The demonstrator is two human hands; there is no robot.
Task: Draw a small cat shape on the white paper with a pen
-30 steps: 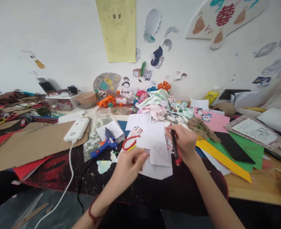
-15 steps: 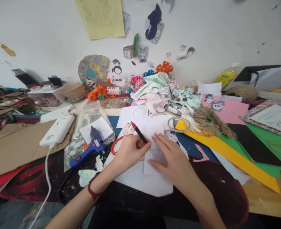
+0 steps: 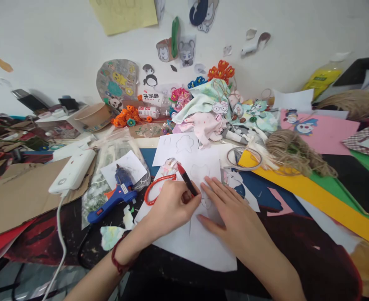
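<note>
Pinched in my left hand (image 3: 175, 207) is a black pen (image 3: 187, 179) with a red end, slanting up and left over white paper. The pen's lower tip is hidden by my fingers. My right hand (image 3: 234, 217) lies spread on the paper (image 3: 200, 246), just right of the pen. Faint pencil outlines show between and above the hands. Red-handled scissors (image 3: 151, 190) lie partly beneath my left hand. Behind, another white sheet (image 3: 172, 146) bears a cloud-like outline.
A blue glue gun (image 3: 115, 198) and a white power strip (image 3: 73, 171) lie at left. Tape (image 3: 256, 160), twine (image 3: 297, 152) and a yellow strip (image 3: 322, 196) are at right. Fabric pieces (image 3: 206, 125) pile up behind, beside orange flowers (image 3: 128, 117).
The camera view has shifted, so objects on the right appear farther right. My left hand still grips the pen, and my right hand remains spread on the paper.
</note>
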